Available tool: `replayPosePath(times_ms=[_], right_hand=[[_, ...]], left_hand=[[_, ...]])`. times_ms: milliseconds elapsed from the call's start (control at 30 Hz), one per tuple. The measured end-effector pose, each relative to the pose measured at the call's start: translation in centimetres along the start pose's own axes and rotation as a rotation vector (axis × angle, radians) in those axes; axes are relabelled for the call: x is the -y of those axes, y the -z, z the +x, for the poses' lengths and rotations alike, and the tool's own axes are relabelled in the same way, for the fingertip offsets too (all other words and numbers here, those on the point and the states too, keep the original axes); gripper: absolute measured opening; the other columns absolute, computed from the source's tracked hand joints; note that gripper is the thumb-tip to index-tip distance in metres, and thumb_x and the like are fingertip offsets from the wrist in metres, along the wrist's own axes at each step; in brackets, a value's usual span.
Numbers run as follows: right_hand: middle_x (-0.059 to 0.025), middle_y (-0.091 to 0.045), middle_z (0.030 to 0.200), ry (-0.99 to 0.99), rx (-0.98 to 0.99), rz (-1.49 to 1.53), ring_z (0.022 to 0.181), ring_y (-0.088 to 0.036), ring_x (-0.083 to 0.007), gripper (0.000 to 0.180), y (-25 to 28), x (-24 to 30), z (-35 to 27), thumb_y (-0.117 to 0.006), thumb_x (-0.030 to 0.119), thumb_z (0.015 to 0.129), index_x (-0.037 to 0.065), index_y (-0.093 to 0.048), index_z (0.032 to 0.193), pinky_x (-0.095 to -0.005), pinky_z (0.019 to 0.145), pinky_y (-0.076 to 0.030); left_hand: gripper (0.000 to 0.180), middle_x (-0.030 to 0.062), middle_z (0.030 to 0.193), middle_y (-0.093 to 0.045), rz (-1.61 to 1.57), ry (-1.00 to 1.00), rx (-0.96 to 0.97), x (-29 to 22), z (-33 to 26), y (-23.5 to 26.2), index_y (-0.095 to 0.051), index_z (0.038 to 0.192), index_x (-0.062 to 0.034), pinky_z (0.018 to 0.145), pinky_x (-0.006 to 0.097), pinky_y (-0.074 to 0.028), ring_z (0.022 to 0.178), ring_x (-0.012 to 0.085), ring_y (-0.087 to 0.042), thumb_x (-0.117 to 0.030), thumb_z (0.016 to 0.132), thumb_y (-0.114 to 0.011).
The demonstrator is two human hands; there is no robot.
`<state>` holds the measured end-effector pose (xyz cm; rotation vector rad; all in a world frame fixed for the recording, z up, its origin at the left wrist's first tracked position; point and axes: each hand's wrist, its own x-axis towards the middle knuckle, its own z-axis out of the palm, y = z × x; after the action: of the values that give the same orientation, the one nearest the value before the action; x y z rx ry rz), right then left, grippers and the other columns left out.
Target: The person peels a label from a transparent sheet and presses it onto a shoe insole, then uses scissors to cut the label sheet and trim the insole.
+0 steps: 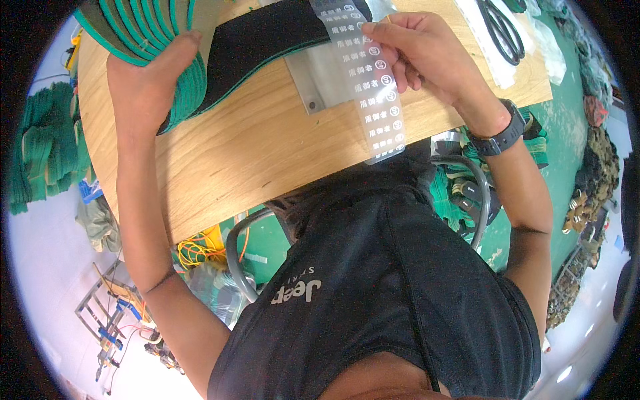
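My left hand is closed round a fanned stack of insoles with green edges, at the upper left of the table. Beside it a black insole with a green edge lies across the wood. A long clear strip of white printed labels hangs over the table's near edge, its upper part crossing the black insole's right end. My right hand, thumb and forefinger pinched together, grips this label strip near its upper part. The other fingers of that hand are curled.
Under the strip, a clear plate rests on the wooden table. Dark cord loops lie on white sheet at the upper right. Green insole piles stand left. A grey tubular chair frame and yellow cable are below the table.
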<state>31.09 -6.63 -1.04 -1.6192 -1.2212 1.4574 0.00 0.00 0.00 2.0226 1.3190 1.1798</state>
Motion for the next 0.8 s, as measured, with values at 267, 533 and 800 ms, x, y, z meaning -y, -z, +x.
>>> replayPosePath(times_ms=[267,533,800], right_hand=[[-0.0003,-0.056,0.054,-0.037,-0.003,-0.071,0.038,-0.053,-0.0069,0.033,0.1,0.0,-0.1,-0.066,0.027,0.093,0.006,-0.057,0.068,-0.0185,0.032,-0.028],[0.0000,-0.057,0.055,-0.026,-0.003,-0.053,0.040,-0.054,-0.0062,0.028,-0.4,0.6,-0.7,-0.063,0.023,0.094,0.005,-0.059,0.074,-0.0180,0.034,-0.030],[-0.0028,-0.063,0.061,-0.032,0.095,-0.037,0.046,-0.058,-0.0080,0.027,0.5,0.5,-1.3,-0.061,0.026,0.095,0.003,-0.065,0.080,-0.0199,0.038,-0.038]], left_hand=[[0.040,0.0109,0.106,-0.068,0.092,0.128,0.112,0.3,-0.5,0.2,-0.066,0.109,0.0029,0.091,0.032,-0.046,0.097,0.0186,-0.062,-0.016,0.076,-0.080],[0.048,0.0117,0.101,-0.072,0.312,0.037,0.244,-3.9,-0.9,-3.0,-0.063,0.118,-0.0023,0.085,0.035,-0.052,0.091,0.0231,-0.068,-0.025,0.078,-0.078],[0.089,0.0216,0.113,-0.063,0.508,0.050,0.449,-8.4,0.2,-3.8,-0.049,0.133,-0.0001,0.095,0.040,-0.048,0.108,0.0353,-0.061,-0.027,0.058,-0.089]])
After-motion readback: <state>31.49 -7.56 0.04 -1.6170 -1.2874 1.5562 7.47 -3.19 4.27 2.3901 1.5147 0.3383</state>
